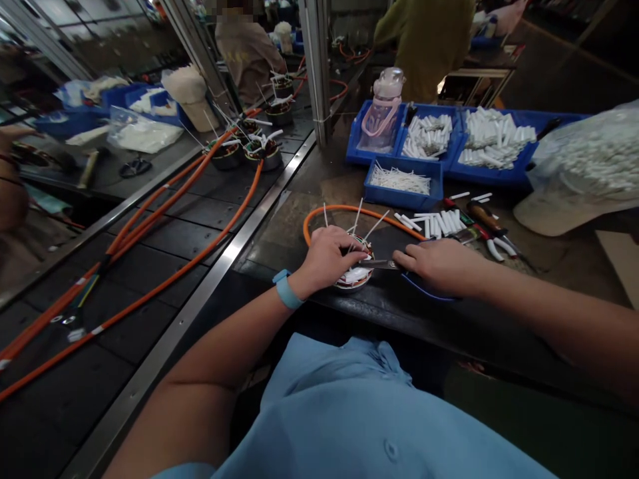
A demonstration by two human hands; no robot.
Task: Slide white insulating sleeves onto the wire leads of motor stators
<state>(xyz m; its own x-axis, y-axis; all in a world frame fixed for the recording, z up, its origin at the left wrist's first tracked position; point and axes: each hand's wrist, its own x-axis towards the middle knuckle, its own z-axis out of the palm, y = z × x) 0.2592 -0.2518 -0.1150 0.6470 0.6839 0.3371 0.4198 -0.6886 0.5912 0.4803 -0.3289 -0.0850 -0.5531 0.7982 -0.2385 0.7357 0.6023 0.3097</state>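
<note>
A round motor stator (355, 279) with white sleeves, windings and several thin white strands standing up lies at the bench's front edge. My left hand (327, 256), a light blue band on its wrist, is closed over the stator's left side, thumb and fingers pressed together at its top; what exactly they pinch is hidden. My right hand (439, 266) is wrapped round a pair of scissors (380, 264), whose metal blades point left and reach the stator's right rim. An orange cable (344, 209) loops behind the stator and passes toward my right hand.
Blue bins (454, 169) of white sleeves stand at the back; one holds a pink bottle (382, 113). A small blue tray (403, 189) has white strips. Loose sleeves (442, 223), pliers (494, 243) and a bag (594, 156) lie right. Left, a conveyor (164, 293) carries orange cables and stators. People work beyond.
</note>
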